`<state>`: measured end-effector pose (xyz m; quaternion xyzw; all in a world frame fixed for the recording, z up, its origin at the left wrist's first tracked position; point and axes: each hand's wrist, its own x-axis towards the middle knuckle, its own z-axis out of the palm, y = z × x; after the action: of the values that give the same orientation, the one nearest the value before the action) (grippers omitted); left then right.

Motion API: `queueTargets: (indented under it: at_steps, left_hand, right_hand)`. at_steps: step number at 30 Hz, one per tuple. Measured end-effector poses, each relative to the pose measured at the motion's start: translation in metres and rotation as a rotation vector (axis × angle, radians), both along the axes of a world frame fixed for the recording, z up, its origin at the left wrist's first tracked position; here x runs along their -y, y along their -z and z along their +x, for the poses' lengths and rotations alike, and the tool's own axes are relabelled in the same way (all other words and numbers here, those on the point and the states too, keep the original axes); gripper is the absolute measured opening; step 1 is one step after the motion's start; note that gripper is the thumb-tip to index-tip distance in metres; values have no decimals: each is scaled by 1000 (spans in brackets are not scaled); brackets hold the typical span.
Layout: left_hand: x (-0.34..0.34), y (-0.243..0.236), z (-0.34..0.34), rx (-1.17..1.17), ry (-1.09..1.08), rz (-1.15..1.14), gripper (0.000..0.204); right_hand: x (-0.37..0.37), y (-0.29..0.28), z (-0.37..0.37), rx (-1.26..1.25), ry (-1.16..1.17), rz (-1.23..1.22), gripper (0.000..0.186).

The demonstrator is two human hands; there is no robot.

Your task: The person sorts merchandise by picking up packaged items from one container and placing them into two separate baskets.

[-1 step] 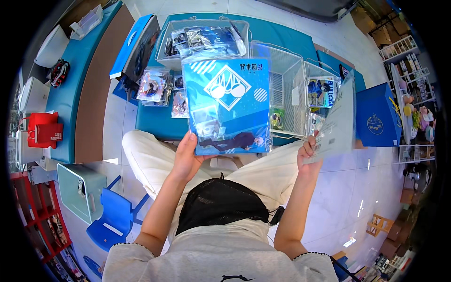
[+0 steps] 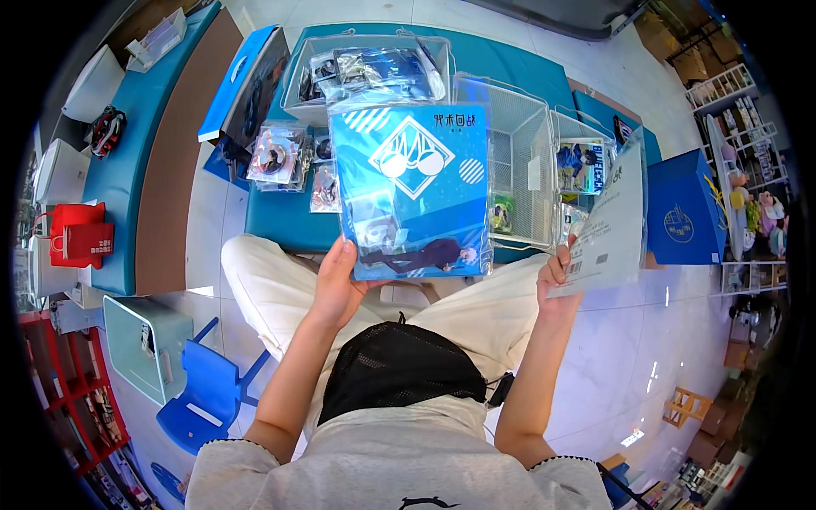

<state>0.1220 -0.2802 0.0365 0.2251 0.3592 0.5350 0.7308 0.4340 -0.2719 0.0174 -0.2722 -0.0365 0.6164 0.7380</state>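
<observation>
My left hand (image 2: pixel 340 280) grips the lower left edge of a blue printed flat package (image 2: pixel 425 212) in a clear plastic sleeve. A white emblem and a dark-clothed cartoon figure show on its face. Off to the right, my right hand (image 2: pixel 557 274) pinches the lower left edge of a pale flat package (image 2: pixel 608 229) with a small printed label. That package stands tilted, and its other side is hidden. Behind the blue package, a white wire basket (image 2: pixel 293 85) holds several dark packaged goods. Packaged picture items (image 2: pixel 276 157) lie in a pile to its left.
A teal bench (image 2: pixel 501 55) carries the baskets. The middle mesh basket (image 2: pixel 518 127) holds a green item; another on the right holds a picture-covered package (image 2: pixel 578 166). A blue box (image 2: pixel 684 212) stands at right, a blue chair (image 2: pixel 200 395) and a pale bin (image 2: pixel 127 348) at lower left.
The pale package in my right hand has turned slightly, showing more of its face and reaching a little farther right. The blue package and my left hand stay put.
</observation>
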Motion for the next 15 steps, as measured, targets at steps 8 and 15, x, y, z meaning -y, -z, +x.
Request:
queueTargets:
  at_steps: [8,15]
  left_hand:
    - [0,-7,1,-111,-29,77,34]
    - [3,-8,8,-113,-102,-2,34]
  right_hand:
    - [-11,-30,-36,681,198,-201,22]
    - [-8,-41,-48,1067,0,-84,14]
